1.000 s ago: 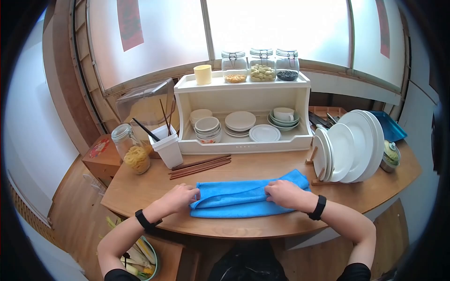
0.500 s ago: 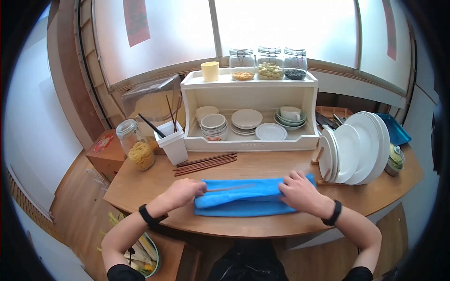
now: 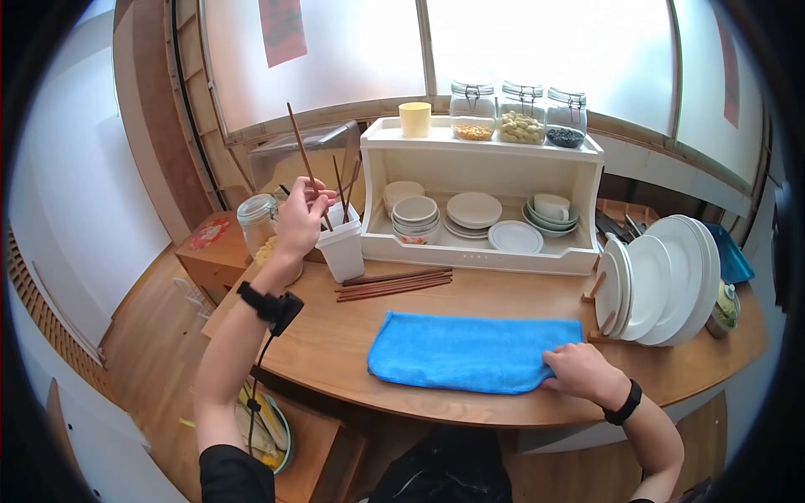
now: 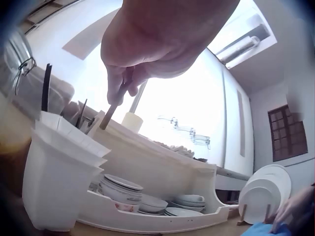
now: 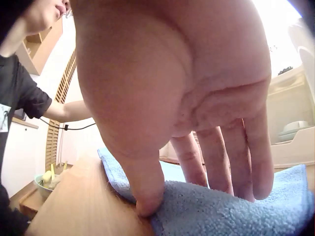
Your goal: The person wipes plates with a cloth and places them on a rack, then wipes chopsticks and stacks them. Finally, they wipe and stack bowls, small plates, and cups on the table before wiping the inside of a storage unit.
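My left hand [image 3: 300, 220] is raised beside the white chopstick holder [image 3: 342, 251] and grips a brown chopstick [image 3: 299, 142]. In the left wrist view the chopstick's end [image 4: 109, 117] slants down from the fingers, near the holder's rim. The holder contains dark sticks. On the table in front of me lies a folded blue towel [image 3: 470, 352], spread flat. At its right near corner my right hand [image 3: 583, 373] pinches the cloth; the right wrist view shows the thumb at the towel's edge and the other fingers on top.
Several brown chopsticks [image 3: 394, 285] lie behind the towel. A white shelf [image 3: 503, 258] with bowls and plates stands at the back, jars on top. White plates [image 3: 683, 277] stand in a rack at right. Behind my left wrist is a pasta jar [image 3: 256, 214].
My left hand has left the towel's left end with a chopstick, moving up and left to the holder. The towel's upper layer now lies flatter. The head view has shifted left.
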{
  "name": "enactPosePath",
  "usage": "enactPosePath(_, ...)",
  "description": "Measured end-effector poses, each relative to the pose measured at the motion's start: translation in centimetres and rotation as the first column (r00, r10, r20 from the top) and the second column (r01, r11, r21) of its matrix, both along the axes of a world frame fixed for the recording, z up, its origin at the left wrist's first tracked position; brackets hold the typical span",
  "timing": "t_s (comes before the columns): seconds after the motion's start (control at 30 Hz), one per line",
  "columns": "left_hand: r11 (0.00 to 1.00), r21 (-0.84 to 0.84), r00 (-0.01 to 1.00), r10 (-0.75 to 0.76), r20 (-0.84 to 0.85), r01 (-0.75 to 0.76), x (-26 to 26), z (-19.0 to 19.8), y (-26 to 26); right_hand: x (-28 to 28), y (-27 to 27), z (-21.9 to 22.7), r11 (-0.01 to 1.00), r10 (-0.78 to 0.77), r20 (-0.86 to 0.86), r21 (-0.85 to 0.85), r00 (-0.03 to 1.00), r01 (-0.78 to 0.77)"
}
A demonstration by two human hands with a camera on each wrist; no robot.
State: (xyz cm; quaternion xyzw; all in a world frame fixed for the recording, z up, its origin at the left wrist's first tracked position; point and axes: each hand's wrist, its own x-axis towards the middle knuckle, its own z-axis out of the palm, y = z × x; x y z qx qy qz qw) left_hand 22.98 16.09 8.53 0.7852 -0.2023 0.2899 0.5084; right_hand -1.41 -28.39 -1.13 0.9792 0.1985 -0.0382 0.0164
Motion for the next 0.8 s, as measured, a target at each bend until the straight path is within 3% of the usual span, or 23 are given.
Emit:
enactPosePath(0.13,0.988,0.067,0.990,0.139,0.039,-0.141,3.5,-1.0,0.3,0.0,0.7,0.4,0.998,-0.027,-0.037,-0.056,0.999,0.025)
enactPosePath(0.23,0.975,0.080,0.976,0.210,-0.051,-0.206,4.3,-1.1,0.5,-0.2,0.6,0.8,0.999,-0.030,-0.049,-0.045,0.998,0.028)
enactPosePath(0.33,0.882,0.141,0.858,0.383,0.342,-0.449,5.9,-2.5,0.8,-0.4,0.6,0.8,0.999,-0.023,-0.038,-0.034,0.999,0.022)
enactPosePath(0.43,0.719,0.105,0.567,0.439,0.697,-0.687,2.6,-1.9,-1.3,-0.4,0.5,0.7,1.000,-0.012,-0.029,-0.020,1.000,0.011)
enactPosePath(0.5,0.865,0.278,0.839,0.251,0.483,-0.418,-0.3,-2.2,-2.8,-0.3,0.4,0.6,1.000,-0.003,-0.028,-0.020,1.000,0.003)
enactPosePath(0.53,0.909,0.330,0.928,0.135,0.349,-0.256,-1.4,-3.0,-3.3,-0.2,0.4,0.7,1.000,0.001,-0.030,-0.024,1.000,-0.001)
enactPosePath(0.6,0.785,0.619,0.979,-0.104,0.174,-0.026,-3.0,-5.3,-3.8,-0.2,0.3,0.6,1.000,0.007,-0.029,-0.029,1.000,-0.008)
enactPosePath(0.7,0.492,0.862,0.991,-0.119,-0.067,0.118,-4.6,-9.5,-3.7,-0.2,0.5,0.6,1.000,0.011,-0.023,-0.025,1.000,-0.011)
enactPosePath(0.8,0.440,0.893,0.996,-0.045,-0.081,0.093,-3.9,-12.7,-2.6,-0.1,0.3,0.7,1.000,0.013,-0.033,-0.026,0.999,-0.013)
